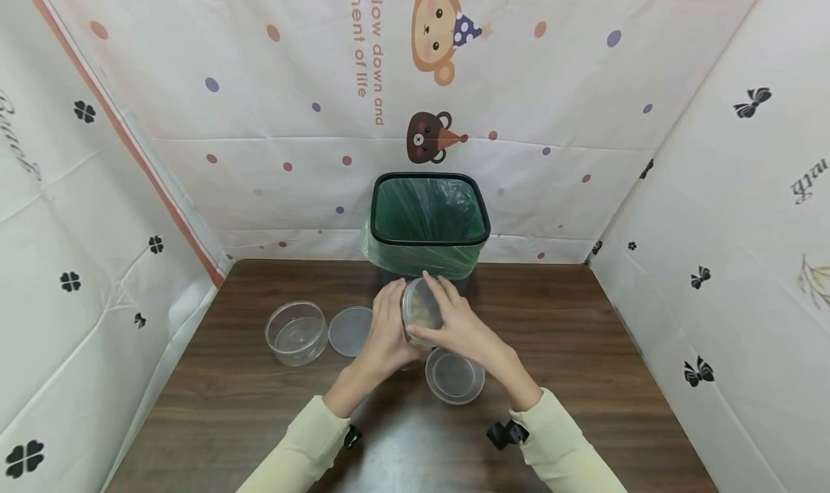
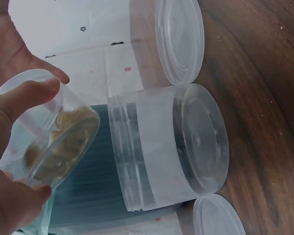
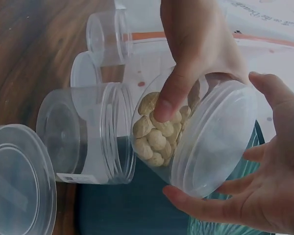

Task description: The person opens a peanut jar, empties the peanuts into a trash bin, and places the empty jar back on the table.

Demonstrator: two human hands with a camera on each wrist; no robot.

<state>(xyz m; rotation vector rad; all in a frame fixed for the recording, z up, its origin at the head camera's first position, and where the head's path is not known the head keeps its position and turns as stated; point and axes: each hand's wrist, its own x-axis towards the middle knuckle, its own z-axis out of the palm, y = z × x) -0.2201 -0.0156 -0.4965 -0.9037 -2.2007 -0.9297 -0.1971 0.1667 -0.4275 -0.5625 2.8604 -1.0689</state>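
My left hand (image 1: 387, 329) grips a clear plastic jar (image 3: 154, 164) tilted on its side, with the thumb across its wall. Pale, rounded nut-like pieces (image 3: 157, 139) lie inside it; their exact kind is unclear. A translucent lid (image 3: 218, 142) covers the jar's mouth. Around that lid's rim curl the spread thumb and fingers of my right hand (image 1: 463, 327). Below the held jar stands an uncovered clear jar (image 2: 157, 147), mostly hidden by my hands in the head view.
One loose lid (image 1: 455, 376) lies right of the hands, another lid (image 1: 351, 331) to their left. Farther left stands a clear uncovered container (image 1: 296, 334). A bin (image 1: 431, 243) with a green liner stands behind the hands at the brown table's (image 1: 551, 349) back edge.
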